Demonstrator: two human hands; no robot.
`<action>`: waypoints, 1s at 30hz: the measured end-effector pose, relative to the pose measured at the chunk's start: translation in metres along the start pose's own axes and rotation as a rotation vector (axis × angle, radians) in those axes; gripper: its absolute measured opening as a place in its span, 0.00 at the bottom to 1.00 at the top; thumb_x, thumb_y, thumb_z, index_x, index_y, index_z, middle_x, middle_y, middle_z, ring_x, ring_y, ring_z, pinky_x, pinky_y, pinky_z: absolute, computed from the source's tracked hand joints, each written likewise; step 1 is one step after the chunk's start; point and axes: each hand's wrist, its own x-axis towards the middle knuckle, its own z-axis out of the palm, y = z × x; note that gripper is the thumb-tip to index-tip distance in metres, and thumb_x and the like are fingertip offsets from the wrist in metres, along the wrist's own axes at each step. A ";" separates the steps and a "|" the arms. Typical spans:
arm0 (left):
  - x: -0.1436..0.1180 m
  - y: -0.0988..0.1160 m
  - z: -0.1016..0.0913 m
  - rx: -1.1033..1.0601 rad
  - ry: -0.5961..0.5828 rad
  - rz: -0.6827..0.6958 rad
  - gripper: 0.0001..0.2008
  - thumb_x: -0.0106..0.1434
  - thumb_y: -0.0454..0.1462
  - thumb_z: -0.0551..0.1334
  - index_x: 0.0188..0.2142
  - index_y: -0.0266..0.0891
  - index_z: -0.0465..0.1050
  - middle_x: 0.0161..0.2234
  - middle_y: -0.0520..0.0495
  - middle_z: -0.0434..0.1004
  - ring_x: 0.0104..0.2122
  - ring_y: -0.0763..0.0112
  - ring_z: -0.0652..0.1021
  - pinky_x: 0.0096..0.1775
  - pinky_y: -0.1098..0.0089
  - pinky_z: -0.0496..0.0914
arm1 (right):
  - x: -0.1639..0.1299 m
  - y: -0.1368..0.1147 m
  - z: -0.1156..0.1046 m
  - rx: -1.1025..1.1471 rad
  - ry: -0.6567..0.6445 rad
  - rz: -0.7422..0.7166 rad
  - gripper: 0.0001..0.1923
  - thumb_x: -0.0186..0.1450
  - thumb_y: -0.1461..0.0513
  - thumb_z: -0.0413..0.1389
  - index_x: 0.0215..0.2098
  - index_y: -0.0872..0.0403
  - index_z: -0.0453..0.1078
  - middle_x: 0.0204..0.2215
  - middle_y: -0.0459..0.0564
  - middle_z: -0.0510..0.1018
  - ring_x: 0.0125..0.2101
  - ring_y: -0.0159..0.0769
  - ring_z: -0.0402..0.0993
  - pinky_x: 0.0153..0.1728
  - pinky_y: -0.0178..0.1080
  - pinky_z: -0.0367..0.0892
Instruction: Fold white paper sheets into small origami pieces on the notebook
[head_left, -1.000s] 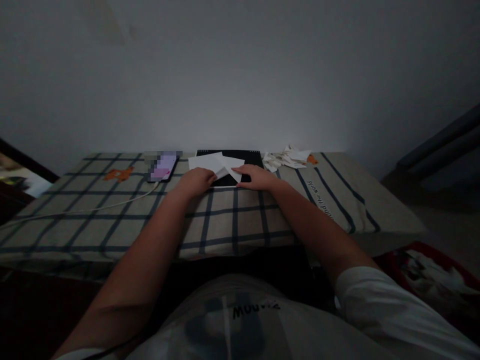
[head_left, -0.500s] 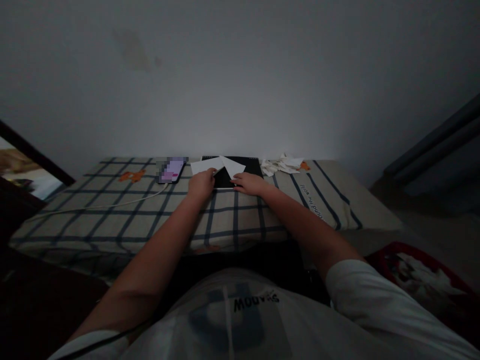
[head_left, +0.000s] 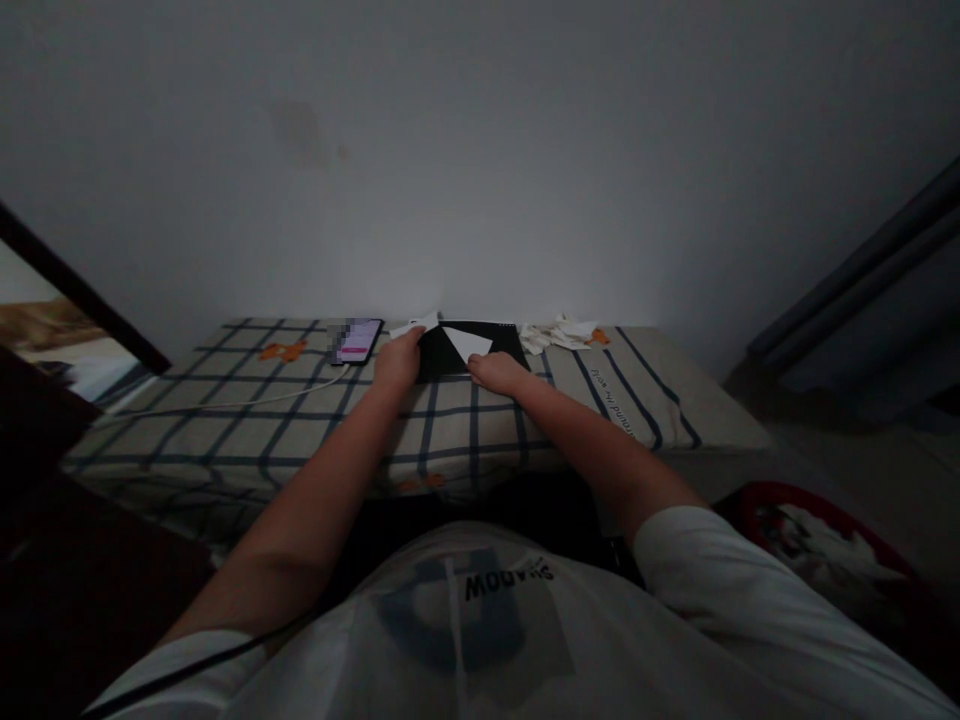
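Over a black spiral-bound pad [head_left: 439, 362], my left hand [head_left: 397, 362] is closed on a white piece of paper [head_left: 426, 322], which sticks out past its fingertips toward the wall. My right hand [head_left: 496, 372] pinches the near corner of a white paper triangle [head_left: 466, 342] that points away to the left across the pad. A gap of black shows between the two papers. Part of the left paper is hidden behind my hand.
Left of the pad lies a phone [head_left: 360, 342] with a white cable [head_left: 247, 403]. Torn paper scraps [head_left: 559, 334] are heaped at its right. A checked cloth [head_left: 337, 440] covers the table against the wall. On the floor at right stands a red bin [head_left: 765, 490] holding white paper.
My left hand has drawn its paper away to the left, and the two papers are now apart. My right fingers have closed on the triangle's corner. The camera view has shifted slightly.
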 end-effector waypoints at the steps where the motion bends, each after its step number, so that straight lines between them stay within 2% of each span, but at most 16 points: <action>1: 0.000 -0.001 -0.005 -0.012 0.018 -0.017 0.30 0.75 0.32 0.49 0.73 0.39 0.69 0.60 0.35 0.84 0.58 0.51 0.83 0.57 0.58 0.75 | -0.001 0.002 -0.001 0.018 0.011 0.001 0.19 0.80 0.59 0.50 0.57 0.61 0.79 0.57 0.68 0.84 0.55 0.55 0.84 0.55 0.47 0.76; 5: -0.002 -0.007 -0.019 -0.092 0.118 -0.048 0.30 0.75 0.31 0.51 0.73 0.41 0.70 0.62 0.37 0.83 0.60 0.51 0.83 0.60 0.58 0.75 | -0.005 0.011 -0.001 0.116 0.081 0.025 0.21 0.81 0.55 0.50 0.57 0.56 0.81 0.59 0.62 0.84 0.59 0.48 0.82 0.58 0.43 0.73; 8: -0.008 -0.010 -0.024 -0.143 0.193 0.019 0.29 0.75 0.30 0.51 0.72 0.42 0.71 0.70 0.40 0.75 0.64 0.54 0.80 0.65 0.56 0.73 | -0.001 0.015 0.000 0.194 0.147 0.062 0.21 0.81 0.57 0.49 0.57 0.56 0.82 0.58 0.60 0.85 0.59 0.45 0.81 0.59 0.41 0.71; 11: -0.015 -0.010 -0.028 -0.153 0.257 0.119 0.28 0.76 0.30 0.48 0.69 0.43 0.73 0.74 0.44 0.68 0.71 0.63 0.73 0.71 0.59 0.68 | 0.007 0.020 0.001 0.270 0.225 0.124 0.21 0.81 0.60 0.48 0.54 0.59 0.82 0.56 0.63 0.86 0.55 0.44 0.82 0.57 0.40 0.69; 13: -0.018 -0.010 -0.031 -0.147 0.296 0.174 0.27 0.78 0.30 0.47 0.67 0.42 0.74 0.74 0.44 0.68 0.74 0.66 0.69 0.73 0.60 0.65 | 0.013 0.025 0.001 0.322 0.293 0.187 0.21 0.81 0.61 0.47 0.50 0.61 0.83 0.53 0.64 0.86 0.52 0.43 0.82 0.54 0.39 0.69; 16: -0.019 -0.012 -0.029 -0.120 0.312 0.203 0.25 0.81 0.33 0.46 0.66 0.42 0.75 0.73 0.43 0.70 0.74 0.66 0.68 0.73 0.60 0.64 | 0.020 0.035 0.000 0.407 0.402 0.283 0.23 0.81 0.60 0.45 0.43 0.60 0.82 0.43 0.60 0.88 0.44 0.41 0.80 0.47 0.37 0.68; 19: -0.021 -0.015 -0.017 -0.039 0.233 0.208 0.24 0.81 0.33 0.47 0.65 0.41 0.76 0.73 0.41 0.70 0.73 0.64 0.69 0.71 0.61 0.67 | 0.023 0.042 0.000 0.488 0.513 0.368 0.22 0.79 0.60 0.46 0.37 0.58 0.80 0.36 0.55 0.86 0.38 0.40 0.77 0.42 0.37 0.65; 22: -0.024 -0.016 0.002 0.073 0.042 0.190 0.24 0.80 0.32 0.48 0.65 0.42 0.77 0.73 0.40 0.70 0.73 0.60 0.70 0.68 0.59 0.70 | 0.024 0.046 0.001 0.554 0.596 0.402 0.20 0.78 0.60 0.47 0.35 0.56 0.78 0.34 0.53 0.84 0.36 0.40 0.75 0.42 0.37 0.65; 26: -0.025 -0.014 0.022 0.092 -0.062 0.210 0.21 0.75 0.32 0.56 0.60 0.42 0.81 0.66 0.39 0.80 0.64 0.53 0.81 0.58 0.61 0.77 | 0.023 0.047 0.003 0.610 0.652 0.399 0.19 0.77 0.59 0.49 0.32 0.54 0.76 0.30 0.50 0.81 0.34 0.40 0.74 0.41 0.37 0.65; 30: -0.017 -0.011 0.032 0.083 -0.138 0.269 0.22 0.71 0.31 0.59 0.60 0.43 0.82 0.56 0.37 0.87 0.58 0.51 0.84 0.54 0.62 0.77 | 0.024 0.047 0.005 0.630 0.655 0.374 0.20 0.77 0.58 0.51 0.30 0.54 0.75 0.28 0.49 0.80 0.34 0.38 0.74 0.39 0.36 0.64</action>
